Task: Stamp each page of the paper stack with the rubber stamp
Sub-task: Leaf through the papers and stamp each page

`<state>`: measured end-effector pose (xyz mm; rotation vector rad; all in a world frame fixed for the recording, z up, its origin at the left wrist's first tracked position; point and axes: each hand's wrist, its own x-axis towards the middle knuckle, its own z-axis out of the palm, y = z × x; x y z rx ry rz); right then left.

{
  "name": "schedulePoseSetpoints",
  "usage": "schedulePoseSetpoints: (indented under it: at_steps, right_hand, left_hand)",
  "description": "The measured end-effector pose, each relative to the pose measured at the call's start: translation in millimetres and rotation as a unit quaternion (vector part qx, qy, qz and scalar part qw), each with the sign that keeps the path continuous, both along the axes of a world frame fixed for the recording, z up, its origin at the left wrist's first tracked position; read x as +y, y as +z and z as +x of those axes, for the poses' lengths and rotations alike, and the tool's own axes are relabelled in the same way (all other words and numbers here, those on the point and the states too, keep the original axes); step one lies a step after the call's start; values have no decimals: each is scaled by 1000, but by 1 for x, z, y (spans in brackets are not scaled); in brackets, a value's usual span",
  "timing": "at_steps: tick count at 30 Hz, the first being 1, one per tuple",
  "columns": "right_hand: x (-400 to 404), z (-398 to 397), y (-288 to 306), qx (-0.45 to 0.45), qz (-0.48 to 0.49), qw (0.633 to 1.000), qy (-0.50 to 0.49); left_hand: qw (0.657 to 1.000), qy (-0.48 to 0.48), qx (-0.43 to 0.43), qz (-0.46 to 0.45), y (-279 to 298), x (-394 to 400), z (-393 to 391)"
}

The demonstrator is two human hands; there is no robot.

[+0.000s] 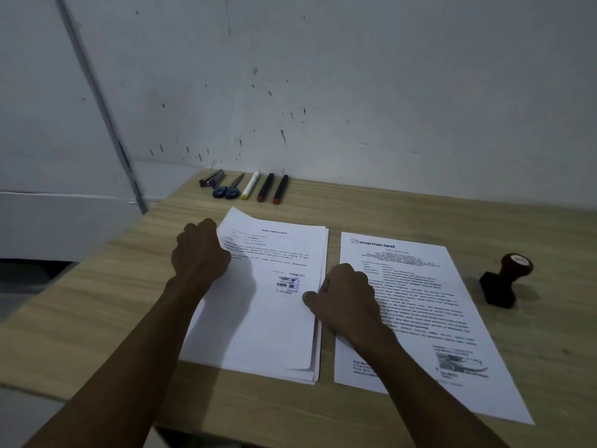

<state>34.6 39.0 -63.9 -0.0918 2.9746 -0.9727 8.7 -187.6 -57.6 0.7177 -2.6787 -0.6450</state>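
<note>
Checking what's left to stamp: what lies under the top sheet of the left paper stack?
More white sheets under the top sheet show as edges at the stack's right and near corner. Their faces are covered, so print or stamps cannot be seen.

One paper stack, one loose sheet, one rubber stamp, two red-tipped black markers, one white marker, one pair of scissors, two hands.

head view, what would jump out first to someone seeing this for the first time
Two bare forearms reach in from below: the left hand rests on the left side of a paper stack at the middle of the wooden table, and the right hand sits between that stack and a single printed sheet. A rubber stamp lies untouched on its side at the far right.
</note>
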Motion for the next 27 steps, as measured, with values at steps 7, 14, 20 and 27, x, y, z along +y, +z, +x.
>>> schedulePoseSetpoints:
  at_steps: [7, 14, 20, 27]
  right_hand:
    - [10, 2, 5, 17, -39, 999, -4]
    - [61, 3, 18, 97, -21, 991, -88]
    - [135, -5, 17, 185, -41, 975, -114]
    - [203, -11, 21, 245, -4, 941, -234]
  left_hand:
    - [1000, 8, 20, -12, 5, 18, 5]
    - [975, -102, 192, 51, 10, 79, 8]
    - [947, -233, 213, 63, 6, 158, -2]
    - [909, -352, 201, 97, -8, 240, -9]
